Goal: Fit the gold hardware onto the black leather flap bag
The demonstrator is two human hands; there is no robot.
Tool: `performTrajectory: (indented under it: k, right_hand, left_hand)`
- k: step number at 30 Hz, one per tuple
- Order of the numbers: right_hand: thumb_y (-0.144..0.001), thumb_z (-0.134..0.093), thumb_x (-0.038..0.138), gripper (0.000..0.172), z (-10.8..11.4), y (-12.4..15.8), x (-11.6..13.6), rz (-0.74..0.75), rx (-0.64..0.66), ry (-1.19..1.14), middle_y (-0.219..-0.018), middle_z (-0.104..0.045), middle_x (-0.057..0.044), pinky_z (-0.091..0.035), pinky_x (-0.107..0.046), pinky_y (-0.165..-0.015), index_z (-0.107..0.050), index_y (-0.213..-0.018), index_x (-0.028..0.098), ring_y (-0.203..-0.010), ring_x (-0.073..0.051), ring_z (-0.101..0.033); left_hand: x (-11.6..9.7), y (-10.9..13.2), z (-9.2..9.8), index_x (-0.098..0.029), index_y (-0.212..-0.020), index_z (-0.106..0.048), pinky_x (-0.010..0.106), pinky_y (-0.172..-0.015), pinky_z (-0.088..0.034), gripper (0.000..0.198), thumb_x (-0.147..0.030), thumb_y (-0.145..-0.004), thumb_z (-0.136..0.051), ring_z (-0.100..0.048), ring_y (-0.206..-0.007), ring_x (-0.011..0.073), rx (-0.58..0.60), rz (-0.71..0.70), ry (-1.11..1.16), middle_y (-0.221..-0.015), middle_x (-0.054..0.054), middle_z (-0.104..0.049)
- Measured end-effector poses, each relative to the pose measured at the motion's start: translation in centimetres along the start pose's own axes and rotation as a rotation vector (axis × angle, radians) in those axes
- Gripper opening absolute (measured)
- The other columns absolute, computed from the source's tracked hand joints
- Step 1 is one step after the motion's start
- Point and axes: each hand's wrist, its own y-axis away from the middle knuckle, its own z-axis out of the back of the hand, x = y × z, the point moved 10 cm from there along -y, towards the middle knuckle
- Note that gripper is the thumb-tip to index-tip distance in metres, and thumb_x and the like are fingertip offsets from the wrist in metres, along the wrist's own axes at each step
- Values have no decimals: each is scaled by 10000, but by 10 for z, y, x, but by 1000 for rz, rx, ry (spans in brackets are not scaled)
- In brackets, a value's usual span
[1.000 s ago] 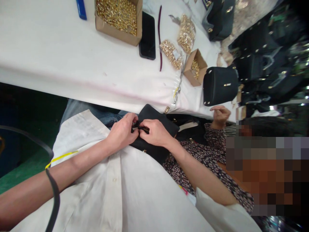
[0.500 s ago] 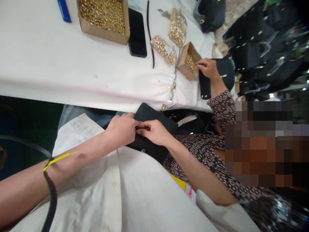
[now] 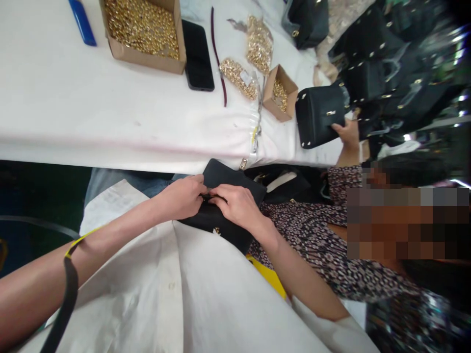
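The black piece (image 3: 206, 198) pinched in the fingers (image 3: 221, 190) is mostly hidden, too small to tell. The top edge cuts off 1 box (image 3: 147, 61) and the blue tool (image 3: 84, 24); the far-right bags (image 3: 421, 100) blur.

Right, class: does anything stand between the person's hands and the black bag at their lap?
Nothing visible does: the left hand and the right hand are both at the black bag, pinching close together. Their exact grip is partly hidden.

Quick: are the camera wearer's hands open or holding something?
Left hand: closed, pinching a small dark piece at the black bag.
Right hand: closed beside it, grip partly hidden.
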Motion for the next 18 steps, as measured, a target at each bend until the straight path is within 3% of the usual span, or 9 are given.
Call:
performTrajectory:
  k: [3,8,11,18]
  right_hand:
    - [-1104,-665,251,157,0,-1,-1,35,17,-5,-1080,-798,-52,-456,-300,-855,-820,-1123,232,-1010,-206,-725]
    - [-1027,-767,246,98,-1,-7,-10,60,120,-236,-937,-782,-6,-476,-264,-817,-857,-992,229,-881,-173,-716]
    - [-976,-813,245,63,2,-13,-14,74,138,-301,-896,-780,7,-470,-259,-788,-875,-975,234,-844,-168,-711]
    - [-902,-876,316,104,-5,-19,-26,80,168,-402,-818,-766,14,-450,-270,-724,-904,-978,250,-761,-172,-680]
  left_hand:
    - [-6,2,3,-189,-935,-770,348,-815,-515,242,-109,-947,-543,-670,-895,232,-5,-36,54,-1009,83,-638]
    - [-16,8,2,-217,-987,-726,320,-821,-524,210,-140,-986,-530,-689,-889,203,16,-40,40,-1053,59,-651]
    - [-10,8,3,-235,-1000,-731,318,-818,-525,233,-124,-961,-531,-720,-913,201,17,27,25,-1114,57,-664]
    - [-11,5,0,-295,-1026,-784,333,-870,-533,289,-139,-927,-562,-748,-1002,220,47,40,79,-1091,45,-678]
